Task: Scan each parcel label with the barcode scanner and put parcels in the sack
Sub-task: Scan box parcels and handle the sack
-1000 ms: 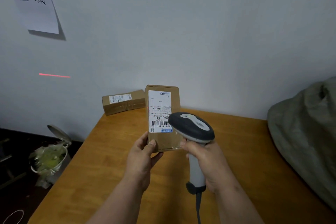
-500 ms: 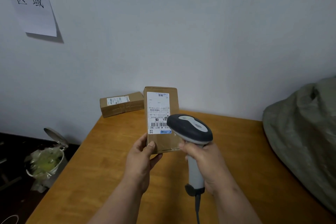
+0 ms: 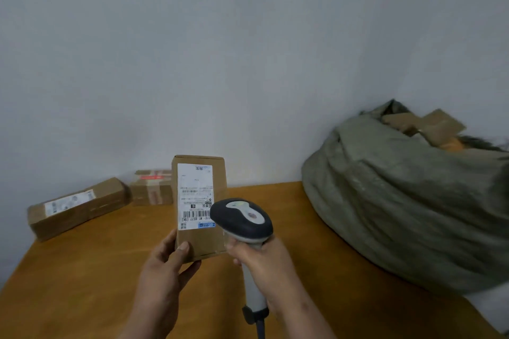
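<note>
My left hand grips the lower end of an upright cardboard parcel, its white label with a barcode facing me. My right hand holds a grey-and-white barcode scanner by its handle, the head right in front of the label's lower right corner. A grey-green sack lies on the table at the right, its open mouth showing several cardboard parcels inside.
Two more parcels lie at the back left of the wooden table: a long box with a label and a taped box behind the held parcel. A white wall stands behind the table.
The view has swung right: the sack's open mouth and a second taped box now show, the wall sign and bin have left view. Both hands keep their hold.
</note>
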Tool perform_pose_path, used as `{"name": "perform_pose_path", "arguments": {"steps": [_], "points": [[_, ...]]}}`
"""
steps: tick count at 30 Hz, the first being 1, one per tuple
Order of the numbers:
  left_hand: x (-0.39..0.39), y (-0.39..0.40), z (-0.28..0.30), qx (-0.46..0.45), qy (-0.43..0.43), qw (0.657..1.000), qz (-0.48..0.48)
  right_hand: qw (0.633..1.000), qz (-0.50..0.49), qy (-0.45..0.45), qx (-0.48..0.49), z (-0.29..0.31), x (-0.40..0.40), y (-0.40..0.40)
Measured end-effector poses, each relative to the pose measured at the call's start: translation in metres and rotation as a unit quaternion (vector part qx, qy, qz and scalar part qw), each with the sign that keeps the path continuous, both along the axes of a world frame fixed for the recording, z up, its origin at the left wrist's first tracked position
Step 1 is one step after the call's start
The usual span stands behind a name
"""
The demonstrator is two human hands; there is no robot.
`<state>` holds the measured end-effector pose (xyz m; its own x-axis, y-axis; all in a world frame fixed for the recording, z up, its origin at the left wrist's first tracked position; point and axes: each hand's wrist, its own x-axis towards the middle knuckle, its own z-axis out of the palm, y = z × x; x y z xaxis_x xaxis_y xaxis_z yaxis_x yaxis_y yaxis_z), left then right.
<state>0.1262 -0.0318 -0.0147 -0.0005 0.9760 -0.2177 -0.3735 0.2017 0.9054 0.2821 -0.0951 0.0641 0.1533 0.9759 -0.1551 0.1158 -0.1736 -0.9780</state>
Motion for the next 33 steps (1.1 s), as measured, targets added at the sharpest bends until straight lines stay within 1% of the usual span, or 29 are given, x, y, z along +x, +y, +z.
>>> {"name": "perform_pose_path", "arguments": {"steps": [5, 10, 13, 15, 18, 20, 22, 23, 26, 27, 28, 30, 31, 33], "points": [[0.075, -0.005, 0.031, 0.039, 0.032, 0.996, -0.076, 0.995, -0.102, -0.015, 0.018, 0.017, 0.069, -0.029], [0.162, -0.014, 0.084, 0.105, 0.051, 0.989, -0.090, 0.977, -0.205, -0.007, 0.058, 0.049, 0.141, -0.056], [0.218, -0.020, 0.119, 0.161, 0.054, 0.982, -0.086, 0.969, -0.234, -0.007, 0.079, 0.070, 0.189, -0.070], [0.257, -0.021, 0.144, 0.200, 0.065, 0.974, -0.084, 0.968, -0.237, -0.007, 0.086, 0.085, 0.224, -0.078], [0.311, -0.021, 0.182, 0.274, 0.109, 0.953, -0.073, 0.965, -0.235, -0.011, 0.114, 0.102, 0.272, -0.089], [0.345, -0.018, 0.207, 0.336, 0.159, 0.926, -0.065, 0.960, -0.243, -0.009, 0.142, 0.112, 0.300, -0.096], [0.376, -0.017, 0.232, 0.400, 0.205, 0.891, -0.059, 0.951, -0.253, -0.012, 0.178, 0.124, 0.325, -0.104], [0.392, -0.018, 0.243, 0.434, 0.235, 0.868, -0.057, 0.946, -0.257, -0.007, 0.196, 0.131, 0.338, -0.109], [0.442, -0.021, 0.264, 0.519, 0.355, 0.776, -0.045, 0.929, -0.283, 0.033, 0.235, 0.146, 0.371, -0.122], [0.458, -0.024, 0.266, 0.530, 0.385, 0.754, -0.050, 0.926, -0.288, 0.044, 0.241, 0.148, 0.380, -0.125], [0.473, -0.023, 0.265, 0.533, 0.407, 0.738, -0.071, 0.924, -0.290, 0.052, 0.245, 0.148, 0.388, -0.129], [0.501, -0.015, 0.254, 0.520, 0.476, 0.696, -0.135, 0.922, -0.293, 0.063, 0.245, 0.147, 0.402, -0.134], [0.511, -0.010, 0.247, 0.504, 0.522, 0.667, -0.170, 0.922, -0.296, 0.064, 0.243, 0.144, 0.407, -0.134], [0.524, 0.000, 0.232, 0.474, 0.611, 0.590, -0.234, 0.923, -0.299, 0.060, 0.236, 0.139, 0.415, -0.135]]}}
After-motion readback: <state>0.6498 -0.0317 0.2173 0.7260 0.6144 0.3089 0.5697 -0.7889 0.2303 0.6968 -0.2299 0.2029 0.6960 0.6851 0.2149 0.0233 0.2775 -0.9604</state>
